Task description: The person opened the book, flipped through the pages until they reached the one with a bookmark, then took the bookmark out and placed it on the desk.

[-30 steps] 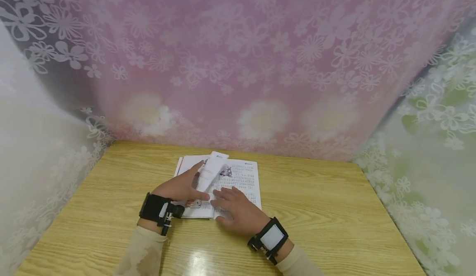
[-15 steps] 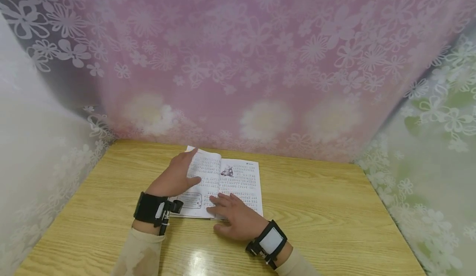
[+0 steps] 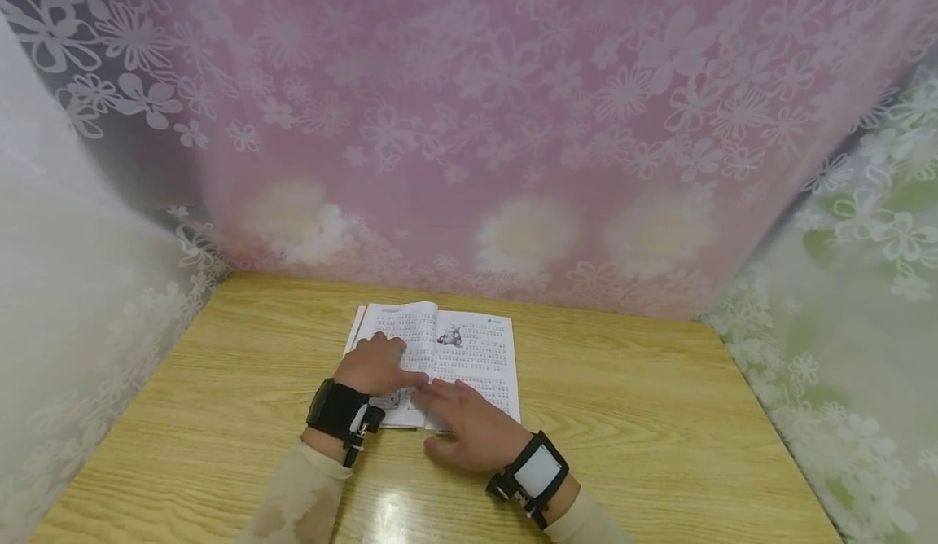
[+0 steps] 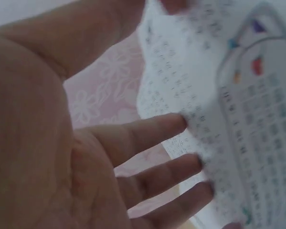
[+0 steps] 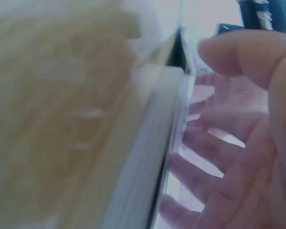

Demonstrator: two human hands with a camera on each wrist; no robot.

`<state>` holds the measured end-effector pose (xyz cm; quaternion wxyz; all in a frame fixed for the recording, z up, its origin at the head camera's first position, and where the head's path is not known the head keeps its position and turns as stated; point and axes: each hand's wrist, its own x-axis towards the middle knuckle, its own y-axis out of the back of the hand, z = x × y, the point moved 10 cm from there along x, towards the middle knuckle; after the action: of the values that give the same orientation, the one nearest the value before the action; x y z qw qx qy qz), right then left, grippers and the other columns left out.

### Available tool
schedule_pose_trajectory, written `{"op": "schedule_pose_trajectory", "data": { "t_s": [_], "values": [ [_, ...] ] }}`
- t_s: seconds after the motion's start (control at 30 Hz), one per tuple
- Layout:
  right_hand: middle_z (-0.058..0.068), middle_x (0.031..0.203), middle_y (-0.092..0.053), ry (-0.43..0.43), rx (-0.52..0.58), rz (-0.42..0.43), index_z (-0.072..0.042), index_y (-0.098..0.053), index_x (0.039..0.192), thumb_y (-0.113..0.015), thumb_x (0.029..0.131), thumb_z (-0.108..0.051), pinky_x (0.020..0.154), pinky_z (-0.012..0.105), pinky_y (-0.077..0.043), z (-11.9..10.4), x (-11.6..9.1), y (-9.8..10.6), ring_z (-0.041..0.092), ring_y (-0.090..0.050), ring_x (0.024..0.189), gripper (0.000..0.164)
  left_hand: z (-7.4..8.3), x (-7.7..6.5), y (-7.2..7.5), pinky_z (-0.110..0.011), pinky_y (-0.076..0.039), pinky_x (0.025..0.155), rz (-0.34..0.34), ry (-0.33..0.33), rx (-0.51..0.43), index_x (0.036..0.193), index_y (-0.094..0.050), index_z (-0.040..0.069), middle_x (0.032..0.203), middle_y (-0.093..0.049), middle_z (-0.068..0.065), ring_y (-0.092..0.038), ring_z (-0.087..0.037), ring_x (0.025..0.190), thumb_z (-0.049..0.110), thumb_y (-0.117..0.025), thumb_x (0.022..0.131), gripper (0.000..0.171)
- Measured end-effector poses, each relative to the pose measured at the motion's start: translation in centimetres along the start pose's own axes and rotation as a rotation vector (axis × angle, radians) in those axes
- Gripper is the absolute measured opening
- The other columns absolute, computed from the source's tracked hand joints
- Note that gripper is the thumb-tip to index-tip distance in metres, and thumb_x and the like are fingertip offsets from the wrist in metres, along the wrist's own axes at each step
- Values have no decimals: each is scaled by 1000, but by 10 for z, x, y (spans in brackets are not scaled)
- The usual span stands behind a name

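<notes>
An open book (image 3: 479, 365) with printed pages lies on the wooden table, a small animal picture on its right page. Over the left page is my left hand (image 3: 375, 365), its thumb stretched toward the spine. In the left wrist view its fingertips touch the printed page (image 4: 257, 157), which bears a framed text box with small coloured drawings. My right hand (image 3: 476, 428) rests across the lower part of the right page by the spine, fingers spread. The right wrist view shows the thick page edges (image 5: 140, 148) beside those fingers.
The wooden table (image 3: 623, 414) extends around the book on all sides. A pink floral curtain (image 3: 469, 120) hangs along the far edge, and pale floral sheets (image 3: 843, 324) flank the sides. Each wrist wears a black strap (image 3: 339, 410) with a small camera.
A lifted page has come over to the left and now lies flat there. My left hand swung left with it, then came back right toward the spine. The right hand stayed nearly still.
</notes>
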<state>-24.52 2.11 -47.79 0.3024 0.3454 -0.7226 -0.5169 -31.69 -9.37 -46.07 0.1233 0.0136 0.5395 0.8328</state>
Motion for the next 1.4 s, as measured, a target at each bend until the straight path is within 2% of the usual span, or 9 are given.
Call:
{"op": "schedule_pose_trajectory", "data": {
  "t_s": [0.13,0.27,0.33,0.47,0.53,0.83,0.93,1.13,1.4],
  "values": [
    [-2,145,-41,-123,61,72,-14,-40,147,-55,96,-38,107,33,-30,18,-1,13,17,-38,133,58,0,-2,4,-51,-48,74,57,51,26,128,-60,7,119,-53,-19,-51,-41,105,58,-71,76,74],
    [8,139,-47,-228,4,135,-11,-52,137,-58,95,-33,103,38,-36,37,-8,25,24,-43,129,48,-2,-1,2,-51,-48,72,91,70,38,128,-60,8,116,-54,-17,-52,-40,105,53,-76,73,73],
    [14,140,-45,-291,-41,138,-8,-52,137,-60,93,-35,104,42,-35,48,-12,26,29,-40,131,52,-4,1,1,-51,-48,72,99,79,40,128,-60,9,116,-54,-17,-51,-39,105,53,-77,73,73],
    [21,146,-35,-419,-89,114,-4,-41,145,-63,88,-48,108,47,-27,67,-20,25,37,-31,135,76,-7,3,-2,-52,-48,71,106,91,38,127,-60,10,114,-53,-15,-50,-38,104,54,-78,72,73],
    [22,146,-34,-447,-86,103,-2,-40,146,-63,87,-52,109,47,-25,72,-22,25,38,-29,137,81,-7,4,-3,-53,-47,71,107,95,33,127,-60,10,113,-53,-15,-49,-38,105,54,-78,71,73],
    [24,143,-39,-430,-109,98,-2,-48,140,-62,86,-55,108,46,-28,73,-23,25,39,-33,134,77,-10,6,-8,-66,-36,86,82,96,24,144,-47,11,131,-46,-22,-41,-46,119,55,-77,72,90],
    [23,142,-40,-424,-130,106,-2,-49,140,-62,86,-55,107,45,-29,72,-22,25,38,-35,133,77,-9,6,-10,-67,-33,89,71,88,18,143,-48,11,130,-44,-23,-37,-48,121,54,-77,73,87],
    [24,140,-41,-419,-156,112,-3,-49,139,-59,87,-54,105,46,-32,68,-21,24,37,-37,132,73,-10,6,-12,-70,-27,94,56,77,11,143,-49,11,143,-36,-25,-25,-49,133,52,-76,75,84],
    [25,141,-40,-413,-165,106,-2,-48,140,-59,88,-53,106,46,-31,67,-21,25,37,-36,133,74,-9,8,-14,-69,-27,94,43,64,27,144,-47,11,142,-41,-22,-32,-47,131,52,-75,76,84]
  ]
}}
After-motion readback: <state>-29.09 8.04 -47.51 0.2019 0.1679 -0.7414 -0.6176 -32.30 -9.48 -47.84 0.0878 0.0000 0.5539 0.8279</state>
